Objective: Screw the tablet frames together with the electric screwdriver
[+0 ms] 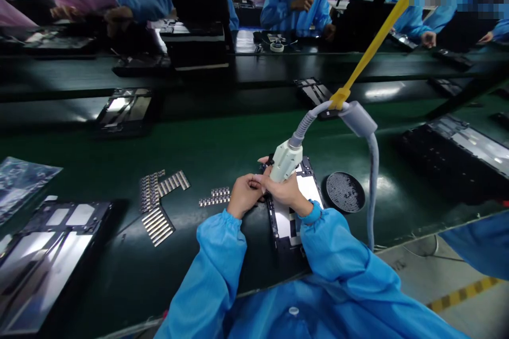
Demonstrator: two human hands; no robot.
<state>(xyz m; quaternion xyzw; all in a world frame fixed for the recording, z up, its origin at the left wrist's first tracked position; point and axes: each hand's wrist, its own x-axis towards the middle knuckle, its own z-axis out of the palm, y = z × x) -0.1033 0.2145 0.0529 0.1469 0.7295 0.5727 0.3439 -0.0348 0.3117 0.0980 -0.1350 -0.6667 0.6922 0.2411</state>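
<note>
My right hand (287, 190) is wrapped round a pale green electric screwdriver (287, 159), which hangs from a grey cable and tilts over an opened tablet (283, 221). The tool's tip is hidden behind my fingers. My left hand (247, 193) is closed in a pinch at the tablet's left edge, close against the right hand; what it holds, if anything, is too small or hidden to name. The tablet lies flat, with a black frame and silver-white panels. A round black tray (345, 192) full of small holes or parts sits right of it.
Strips of small metallic parts (159, 206) and a smaller group (214, 197) lie left. More opened tablets rest at the left (59, 249), the back (125, 108) and the right (461, 153). A yellow strap (382, 37) holds the cable. Co-workers sit across the line.
</note>
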